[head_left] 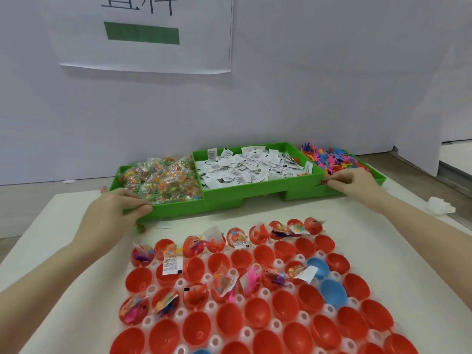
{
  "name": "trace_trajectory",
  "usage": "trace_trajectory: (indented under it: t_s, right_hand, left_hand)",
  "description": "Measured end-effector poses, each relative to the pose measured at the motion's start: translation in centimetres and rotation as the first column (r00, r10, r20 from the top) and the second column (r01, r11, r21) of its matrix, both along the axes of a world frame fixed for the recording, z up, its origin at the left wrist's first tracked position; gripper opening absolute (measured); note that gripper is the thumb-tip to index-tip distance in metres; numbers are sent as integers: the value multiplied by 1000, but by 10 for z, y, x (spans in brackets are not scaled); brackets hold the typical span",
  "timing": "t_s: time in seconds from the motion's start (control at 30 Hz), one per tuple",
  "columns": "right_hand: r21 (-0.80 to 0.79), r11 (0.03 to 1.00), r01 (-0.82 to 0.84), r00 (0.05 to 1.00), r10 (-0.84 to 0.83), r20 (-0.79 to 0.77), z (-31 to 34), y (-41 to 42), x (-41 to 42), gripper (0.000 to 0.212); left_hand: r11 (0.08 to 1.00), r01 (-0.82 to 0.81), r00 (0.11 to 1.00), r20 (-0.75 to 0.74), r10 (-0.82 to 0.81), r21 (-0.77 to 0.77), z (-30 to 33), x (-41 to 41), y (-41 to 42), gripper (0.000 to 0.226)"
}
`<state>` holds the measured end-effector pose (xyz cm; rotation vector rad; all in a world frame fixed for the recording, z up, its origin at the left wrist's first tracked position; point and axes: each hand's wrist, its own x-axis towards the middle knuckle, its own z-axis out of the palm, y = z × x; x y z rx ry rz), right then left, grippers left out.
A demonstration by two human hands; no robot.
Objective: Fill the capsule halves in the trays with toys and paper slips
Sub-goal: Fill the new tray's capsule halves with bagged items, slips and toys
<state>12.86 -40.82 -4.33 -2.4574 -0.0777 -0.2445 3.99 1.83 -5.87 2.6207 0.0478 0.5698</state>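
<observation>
empty red capsule halves (227, 320) crowd the near rows of your tray (212, 306); only the far rows hold toys and slips. your left hand (115, 213) pinches a beads packet (146, 204); your right hand (353, 181) pinches a toy at the right bin (339, 160).

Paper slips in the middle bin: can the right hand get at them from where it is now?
Probably yes. The right hand rests at the front edge of the toy bin, right beside the open-topped middle bin. The paper slips lie heaped and uncovered, and nothing stands between.
</observation>
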Motion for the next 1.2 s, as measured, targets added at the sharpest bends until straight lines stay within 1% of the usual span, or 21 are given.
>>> trace_trajectory:
  t_s: [0.07, 0.13, 0.2, 0.23, 0.27, 0.33, 0.37, 0.4, 0.47, 0.5, 0.53, 0.6, 0.63, 0.67, 0.77, 0.83, 0.9, 0.97, 1.03, 1.1, 1.2]
  right_hand:
    - [51, 999, 15, 999, -17, 38, 0, 0, -2, 22]
    - [43, 996, 78, 993, -81, 91, -2, 3, 0, 20]
    - [35, 970, 242, 950, -244, 194, -4, 6, 2, 25]
    - [58, 939, 338, 905, -341, 255, -3, 9, 2, 28]
    - [104, 905, 412, 854, -423, 303, 0, 12, 3, 30]
    - [224, 870, 439, 798, -492, 347, 8, 24, 3, 29]
    - [257, 876, 407, 804, -478, 355, 14, 32, 4, 27]
    - [261, 896, 360, 827, -436, 355, 20, 42, 5, 25]
    - [198, 953, 228, 901, -283, 328, 32, 63, 7, 23]
    - [150, 978, 144, 941, -183, 285, 38, 74, 7, 24]
    - [100, 993, 68, 973, -88, 215, 42, 83, 7, 25]
    - [-66, 997, -44, 996, 48, 69, 46, 102, 6, 30]
    - [-162, 983, -83, 996, 86, 10, 47, 110, 4, 38]
    - [-240, 966, -97, 995, 91, -37, 47, 117, 2, 45]
    - [-360, 932, -35, 996, 3, -91, 45, 130, -2, 45]
    - [-350, 936, -31, 994, -9, -111, 42, 135, -2, 35]
    - [-298, 954, -29, 993, -7, -117, 40, 136, -1, 34]
    - [-277, 961, -14, 998, -4, -66, 39, 137, -4, 22]
    - [-223, 974, 30, 999, -20, 46, 41, 137, -5, 23]
    - [-197, 978, 66, 989, -37, 146, 43, 135, -6, 26]
    - [-267, 963, 40, 988, 1, 153, 46, 132, -6, 25]
  left_hand:
    - [998, -4, 1000, -10, 3, -64, 1, 1, 1, 17]
    - [995, 4, 1000, 14, -3, -98, 3, 0, 0, 16]
    - [995, 4, 994, 114, 8, -103, 5, -3, -4, 15]
    - [993, -15, 982, 186, 37, -117, 7, -7, -8, 15]
    - [986, -41, 963, 255, 83, -163, 10, -12, -12, 14]
    - [927, -55, 923, 336, 189, -371, 19, -24, -22, 8]
    - [877, -35, 912, 343, 224, -479, 23, -30, -26, 5]
    - [828, -19, 911, 331, 244, -560, 28, -37, -30, 8]
    - [707, 33, 930, 280, 237, -706, 35, -50, -38, 6]
    - [636, 59, 943, 252, 217, -769, 39, -56, -43, 2]
    - [580, 78, 954, 230, 193, -811, 43, -62, -49, 5]
    - [504, 120, 968, 213, 131, -855, 51, -73, -58, 12]
    - [481, 134, 973, 208, 104, -866, 55, -78, -63, 17]
    - [468, 142, 976, 202, 80, -872, 59, -83, -67, 23]
    - [432, 175, 976, 212, 39, -885, 67, -92, -77, 26]
    - [441, 179, 974, 220, 43, -880, 70, -94, -81, 27]
    - [466, 180, 973, 226, 44, -866, 71, -96, -83, 29]
    - [475, 181, 974, 222, 33, -861, 73, -97, -84, 31]
    - [469, 196, 975, 224, 3, -861, 75, -97, -86, 31]
    - [437, 228, 971, 236, -36, -870, 77, -98, -91, 27]
    - [370, 253, 966, 253, -50, -894, 80, -100, -99, 24]
